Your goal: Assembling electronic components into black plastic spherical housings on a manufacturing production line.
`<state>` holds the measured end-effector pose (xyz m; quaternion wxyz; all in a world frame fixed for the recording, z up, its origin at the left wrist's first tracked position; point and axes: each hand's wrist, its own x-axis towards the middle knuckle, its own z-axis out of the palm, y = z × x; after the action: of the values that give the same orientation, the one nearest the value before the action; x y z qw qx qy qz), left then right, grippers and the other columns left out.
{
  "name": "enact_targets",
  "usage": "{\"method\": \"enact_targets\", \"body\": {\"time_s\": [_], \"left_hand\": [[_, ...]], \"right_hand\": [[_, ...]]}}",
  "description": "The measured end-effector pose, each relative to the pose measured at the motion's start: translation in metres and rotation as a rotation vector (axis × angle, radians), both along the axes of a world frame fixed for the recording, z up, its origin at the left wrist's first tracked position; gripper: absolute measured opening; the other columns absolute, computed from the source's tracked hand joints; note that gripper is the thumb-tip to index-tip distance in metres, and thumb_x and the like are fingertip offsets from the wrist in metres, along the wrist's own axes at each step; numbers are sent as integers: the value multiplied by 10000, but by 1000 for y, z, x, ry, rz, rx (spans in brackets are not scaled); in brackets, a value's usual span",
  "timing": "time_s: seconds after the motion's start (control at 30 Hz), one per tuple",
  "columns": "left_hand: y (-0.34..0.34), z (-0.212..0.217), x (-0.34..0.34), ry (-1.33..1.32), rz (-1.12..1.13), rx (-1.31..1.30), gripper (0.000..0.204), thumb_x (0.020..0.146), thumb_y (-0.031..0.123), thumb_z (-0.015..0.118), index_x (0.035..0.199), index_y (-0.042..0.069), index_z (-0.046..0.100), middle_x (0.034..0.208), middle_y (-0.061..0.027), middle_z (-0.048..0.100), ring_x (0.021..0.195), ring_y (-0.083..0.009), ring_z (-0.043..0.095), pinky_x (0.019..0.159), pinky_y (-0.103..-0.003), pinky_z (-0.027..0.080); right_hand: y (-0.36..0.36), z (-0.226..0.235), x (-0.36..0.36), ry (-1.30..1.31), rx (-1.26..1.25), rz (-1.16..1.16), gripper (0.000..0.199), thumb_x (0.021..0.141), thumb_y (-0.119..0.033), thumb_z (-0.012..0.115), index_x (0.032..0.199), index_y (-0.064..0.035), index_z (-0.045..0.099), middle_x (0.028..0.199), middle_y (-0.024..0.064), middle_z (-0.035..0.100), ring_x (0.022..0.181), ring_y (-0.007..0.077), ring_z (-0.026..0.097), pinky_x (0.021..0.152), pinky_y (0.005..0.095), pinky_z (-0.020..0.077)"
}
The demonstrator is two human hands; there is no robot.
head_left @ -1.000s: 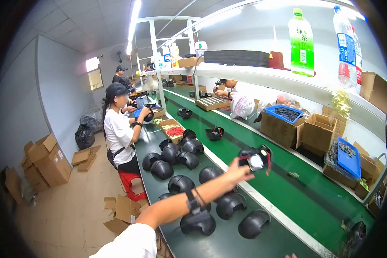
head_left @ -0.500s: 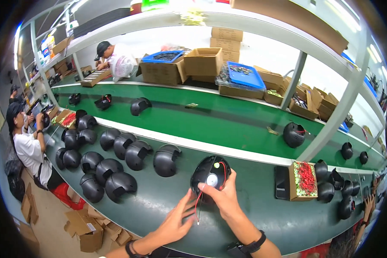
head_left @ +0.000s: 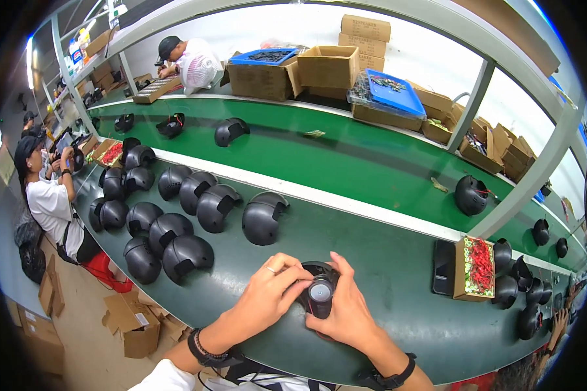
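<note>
Black helmets (head_left: 176, 221) crowd beside both hands (head_left: 310, 303) gripping one helmet (head_left: 318, 290).

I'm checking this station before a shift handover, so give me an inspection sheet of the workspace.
Surface: dark green bench top, with a white strip and a brighter green belt behind it.
Job's things: black helmet shell with a small round part on it, held on the bench by both hands.
Clutter: cluster of black shells to the left; small box of red parts to the right.
Grips: left hand and right hand both closed on the helmet shell.
Cables: nothing seen.
Surroundings: cardboard boxes and a blue tray on the far side; other workers along the line; flattened cartons on the floor.
</note>
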<state>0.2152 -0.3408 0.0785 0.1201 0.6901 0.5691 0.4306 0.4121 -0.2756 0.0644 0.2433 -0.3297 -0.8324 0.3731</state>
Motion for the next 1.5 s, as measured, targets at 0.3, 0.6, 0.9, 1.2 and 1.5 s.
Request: {"method": "enact_targets", "body": {"time_s": [0.3,0.6,0.9,1.2,1.5], "left_hand": [[-29,-1,-7,-750,-33,-226,126,1012,-72,601,1129,-48,641,1181,-156,736,1136,-212,724,1060,-380,561],[-50,47,-24,-305,-30,-385,205,958,65,738,1118,-49,680,1055,-204,795,997,-230,794,903,-330,616],[-34,24,-6,-210,194,-441,264,953,127,801,1106,-58,692,942,-198,801,863,-250,814,771,-326,644],[-43,22,1,-60,217,-429,146,973,66,753,1062,-50,746,984,-188,799,872,-268,806,771,-363,637],[-37,-23,22,-90,267,-168,179,918,5,783,1085,-19,724,953,-160,766,760,-291,768,661,-344,605]], "right_hand": [[-9,20,-6,-171,216,-46,1048,660,-131,894,1566,-22,379,1523,283,418,1394,472,476,1127,553,426],[-27,14,-18,-202,374,-47,994,685,-93,870,1534,48,373,1572,320,366,1448,484,445,1164,569,403],[-37,4,-29,-239,570,-81,747,821,-49,711,1506,46,429,1510,312,452,1440,465,465,1176,575,409],[-34,0,-32,-213,613,-100,682,819,-46,707,1453,71,484,1464,315,495,1385,465,524,1145,569,450],[-24,-4,-34,-129,484,-222,775,759,-49,715,1468,114,450,1471,337,484,1322,468,555,1109,527,465]]}}
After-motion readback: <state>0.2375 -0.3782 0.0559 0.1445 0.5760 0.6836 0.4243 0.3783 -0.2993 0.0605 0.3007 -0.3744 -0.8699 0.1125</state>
